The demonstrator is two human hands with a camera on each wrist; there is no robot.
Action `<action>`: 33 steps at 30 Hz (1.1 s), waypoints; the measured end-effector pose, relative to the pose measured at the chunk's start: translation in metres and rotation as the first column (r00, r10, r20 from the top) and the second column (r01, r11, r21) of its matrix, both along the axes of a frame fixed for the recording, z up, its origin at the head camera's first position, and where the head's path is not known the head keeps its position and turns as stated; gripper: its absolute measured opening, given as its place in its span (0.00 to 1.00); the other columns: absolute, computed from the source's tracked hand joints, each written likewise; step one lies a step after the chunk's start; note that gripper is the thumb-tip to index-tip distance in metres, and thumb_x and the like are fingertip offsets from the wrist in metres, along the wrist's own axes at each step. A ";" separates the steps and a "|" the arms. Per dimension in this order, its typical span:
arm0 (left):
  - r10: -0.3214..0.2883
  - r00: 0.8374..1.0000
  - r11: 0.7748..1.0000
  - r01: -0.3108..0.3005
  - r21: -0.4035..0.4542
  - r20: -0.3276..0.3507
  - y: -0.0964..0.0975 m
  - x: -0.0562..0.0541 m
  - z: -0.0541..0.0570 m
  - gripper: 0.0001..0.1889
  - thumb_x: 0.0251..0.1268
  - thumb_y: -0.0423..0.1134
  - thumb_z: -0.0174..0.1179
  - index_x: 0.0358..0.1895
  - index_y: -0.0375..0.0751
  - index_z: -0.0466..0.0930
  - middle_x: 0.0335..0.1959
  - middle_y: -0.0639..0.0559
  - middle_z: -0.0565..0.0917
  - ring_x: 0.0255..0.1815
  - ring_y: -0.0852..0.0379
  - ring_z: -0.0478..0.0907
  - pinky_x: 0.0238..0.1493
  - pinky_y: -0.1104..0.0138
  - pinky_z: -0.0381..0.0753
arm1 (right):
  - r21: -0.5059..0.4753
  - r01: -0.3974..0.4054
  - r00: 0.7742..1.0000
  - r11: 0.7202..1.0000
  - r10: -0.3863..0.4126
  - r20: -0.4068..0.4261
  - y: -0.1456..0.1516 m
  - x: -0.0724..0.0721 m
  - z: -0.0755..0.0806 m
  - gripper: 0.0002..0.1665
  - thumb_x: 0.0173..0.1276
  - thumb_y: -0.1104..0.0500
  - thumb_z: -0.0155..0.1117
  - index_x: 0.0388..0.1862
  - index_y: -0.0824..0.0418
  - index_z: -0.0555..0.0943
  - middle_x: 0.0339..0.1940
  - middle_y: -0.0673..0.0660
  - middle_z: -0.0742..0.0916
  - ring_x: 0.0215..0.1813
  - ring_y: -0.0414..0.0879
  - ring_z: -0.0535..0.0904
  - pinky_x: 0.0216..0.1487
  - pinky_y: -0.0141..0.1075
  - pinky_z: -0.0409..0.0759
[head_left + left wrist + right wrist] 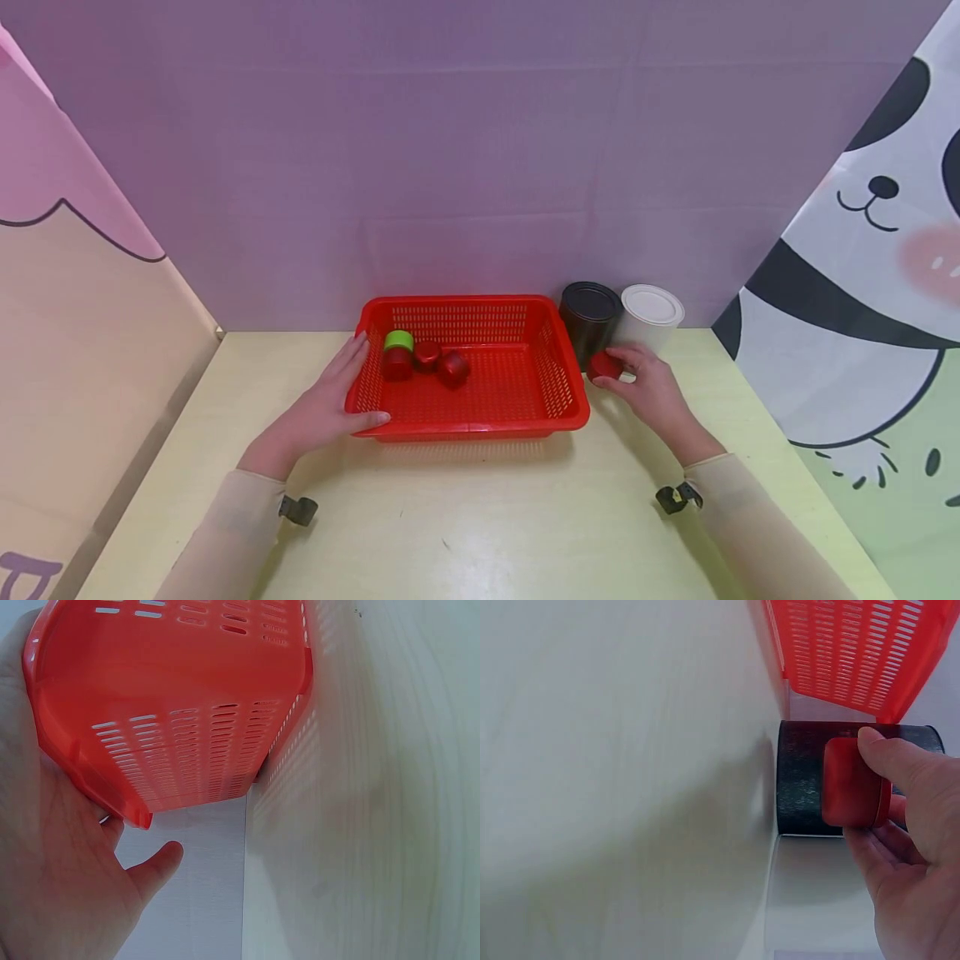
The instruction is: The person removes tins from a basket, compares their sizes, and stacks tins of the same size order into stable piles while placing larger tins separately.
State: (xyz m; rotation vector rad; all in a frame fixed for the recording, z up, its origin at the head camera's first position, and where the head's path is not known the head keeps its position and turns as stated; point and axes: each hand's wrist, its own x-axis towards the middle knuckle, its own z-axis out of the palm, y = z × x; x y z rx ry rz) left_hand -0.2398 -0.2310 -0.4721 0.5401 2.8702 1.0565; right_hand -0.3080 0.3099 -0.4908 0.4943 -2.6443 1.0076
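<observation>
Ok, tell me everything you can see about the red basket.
The red basket is rectangular, looks like plastic, and has slotted walls, a perforated floor and a smooth rim. It stands upright on the pale table, one long side toward the person. Inside, toward the left, lie three small red containers and a green piece. The left hand touches its left end, thumb on the near rim. A black canister stands by its right end; whether they touch is unclear.

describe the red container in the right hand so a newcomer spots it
Find the large red basket on the table. Just past its right end, the right hand holds the small red container in front of a black canister. Unlike the red containers inside, it is outside the basket.
</observation>
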 end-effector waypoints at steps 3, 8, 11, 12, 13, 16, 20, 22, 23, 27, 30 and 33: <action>0.000 1.000 1.000 0.000 -0.005 -0.002 0.000 0.000 0.000 0.68 0.61 0.65 0.78 0.93 0.46 0.41 0.94 0.51 0.39 0.93 0.40 0.38 0.70 0.37 0.81 | 0.004 0.002 1.000 1.000 -0.002 0.024 -0.001 -0.001 -0.002 0.30 0.66 0.66 0.84 0.64 0.74 0.84 0.61 0.71 0.84 0.60 0.67 0.83 0.63 0.64 0.86; -0.001 1.000 1.000 0.001 0.007 -0.003 0.000 0.001 0.000 0.68 0.61 0.64 0.79 0.93 0.47 0.41 0.94 0.52 0.39 0.93 0.41 0.38 0.70 0.36 0.81 | 0.010 0.020 0.999 1.000 -0.021 0.048 -0.003 -0.002 -0.005 0.30 0.65 0.67 0.85 0.63 0.75 0.84 0.60 0.71 0.84 0.59 0.68 0.83 0.62 0.65 0.86; 0.001 1.000 1.000 -0.001 0.015 -0.002 0.000 0.001 0.000 0.68 0.61 0.64 0.79 0.93 0.47 0.41 0.94 0.52 0.39 0.93 0.40 0.38 0.68 0.36 0.82 | 0.012 0.020 0.999 1.000 -0.021 0.039 -0.005 -0.004 -0.008 0.29 0.65 0.67 0.85 0.61 0.76 0.84 0.59 0.72 0.84 0.58 0.69 0.83 0.61 0.65 0.87; 0.001 1.000 1.000 -0.001 0.016 -0.003 0.000 0.001 0.000 0.68 0.61 0.64 0.79 0.93 0.47 0.41 0.94 0.52 0.39 0.93 0.40 0.38 0.69 0.36 0.82 | 0.014 0.020 0.999 1.000 -0.020 0.037 -0.005 -0.005 -0.009 0.29 0.64 0.67 0.85 0.61 0.76 0.84 0.59 0.72 0.84 0.58 0.69 0.83 0.61 0.64 0.87; 0.000 1.000 1.000 0.000 0.015 -0.004 0.000 0.002 0.000 0.68 0.62 0.64 0.78 0.93 0.46 0.41 0.94 0.51 0.39 0.93 0.40 0.38 0.69 0.36 0.81 | 0.016 0.018 0.999 1.000 -0.019 0.040 -0.006 -0.005 -0.009 0.29 0.65 0.67 0.85 0.61 0.76 0.84 0.59 0.72 0.84 0.58 0.69 0.83 0.61 0.64 0.87; -0.002 1.000 1.000 0.002 0.015 -0.007 -0.001 0.001 -0.001 0.68 0.61 0.66 0.78 0.93 0.46 0.41 0.94 0.51 0.39 0.93 0.40 0.38 0.69 0.36 0.81 | 0.028 0.030 0.998 0.999 -0.032 0.049 -0.007 -0.006 -0.010 0.29 0.65 0.67 0.85 0.61 0.75 0.84 0.58 0.72 0.84 0.57 0.69 0.83 0.60 0.64 0.87; -0.004 1.000 1.000 0.004 0.015 -0.009 -0.001 0.001 -0.002 0.68 0.61 0.66 0.78 0.93 0.46 0.41 0.94 0.51 0.39 0.93 0.40 0.38 0.69 0.36 0.81 | 0.042 0.046 0.996 0.998 -0.049 0.073 -0.007 -0.006 -0.010 0.30 0.65 0.65 0.85 0.61 0.75 0.83 0.59 0.71 0.83 0.57 0.69 0.83 0.60 0.63 0.87; -0.006 1.000 1.000 0.006 0.016 -0.013 -0.001 0.001 -0.002 0.68 0.61 0.66 0.78 0.93 0.46 0.41 0.94 0.51 0.39 0.93 0.40 0.38 0.70 0.36 0.81 | 0.046 0.050 0.995 0.998 -0.054 0.087 -0.007 -0.007 -0.011 0.30 0.65 0.65 0.85 0.62 0.75 0.82 0.60 0.71 0.83 0.57 0.69 0.83 0.60 0.63 0.87; -0.006 1.000 1.000 0.006 0.016 -0.014 -0.001 0.001 -0.001 0.68 0.61 0.66 0.78 0.93 0.46 0.41 0.94 0.51 0.39 0.93 0.40 0.38 0.69 0.36 0.81 | 0.050 0.051 0.994 0.997 -0.056 0.091 -0.007 -0.007 -0.011 0.30 0.65 0.65 0.85 0.62 0.75 0.82 0.60 0.71 0.82 0.57 0.69 0.83 0.60 0.63 0.87; -0.007 1.000 1.000 0.007 0.018 -0.016 -0.001 0.000 -0.001 0.68 0.61 0.65 0.78 0.93 0.46 0.41 0.94 0.51 0.39 0.93 0.40 0.38 0.70 0.36 0.80 | 0.059 0.053 0.993 0.997 -0.059 0.102 -0.006 -0.007 -0.013 0.30 0.66 0.65 0.85 0.63 0.74 0.82 0.61 0.71 0.82 0.58 0.68 0.83 0.61 0.62 0.88; -0.004 1.000 1.000 0.004 0.014 -0.013 0.000 0.000 -0.002 0.67 0.62 0.63 0.79 0.93 0.47 0.41 0.94 0.51 0.39 0.93 0.40 0.38 0.69 0.36 0.81 | 0.058 0.050 0.993 0.997 -0.055 0.101 -0.006 -0.009 -0.014 0.30 0.65 0.65 0.85 0.62 0.74 0.83 0.60 0.71 0.83 0.57 0.68 0.83 0.60 0.62 0.88; -0.001 1.000 1.000 0.001 0.010 -0.010 0.000 0.000 -0.001 0.67 0.62 0.63 0.79 0.93 0.47 0.41 0.94 0.51 0.39 0.93 0.40 0.38 0.69 0.36 0.81 | 0.060 0.049 0.993 0.997 -0.055 0.104 -0.007 -0.011 -0.014 0.30 0.65 0.65 0.86 0.61 0.74 0.82 0.58 0.71 0.83 0.57 0.68 0.83 0.60 0.62 0.87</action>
